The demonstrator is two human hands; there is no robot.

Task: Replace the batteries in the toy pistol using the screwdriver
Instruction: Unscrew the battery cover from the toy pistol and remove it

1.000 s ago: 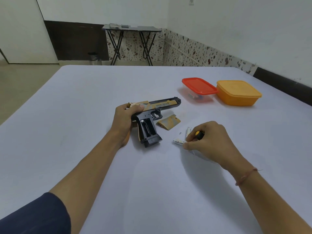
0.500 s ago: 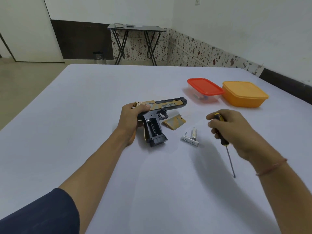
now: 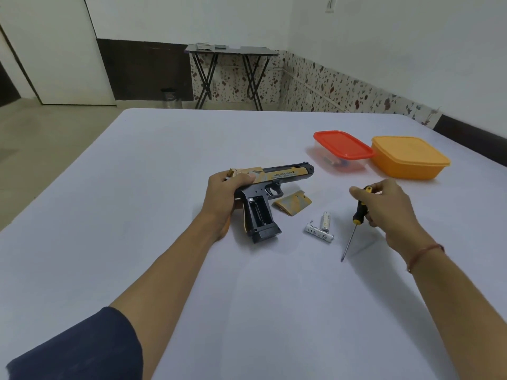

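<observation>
The toy pistol lay on its side near the middle of the table, its grip pointing to the near edge. The left hand gripped its rear end, and the right hand, well apart from it, was curled round the handle of the screwdriver, whose tip slanted down toward the table. The battery compartment in the grip stood open, the cover plate lay just beside it, and two batteries lay loose and touching each other between the pistol and the screwdriver. From here, I think, the round batteries could roll if the tool or the hand knocked them, and they could go in with the poles reversed, because the marks inside were too small to read. The cover's screw I could not find with certainty, so it might get lost on the pale surface. Toward the far right corner stood a red-lidded box and an orange box, side by side. Behind the table were a folding table, a small bin, a white wall and a speckled skirting
</observation>
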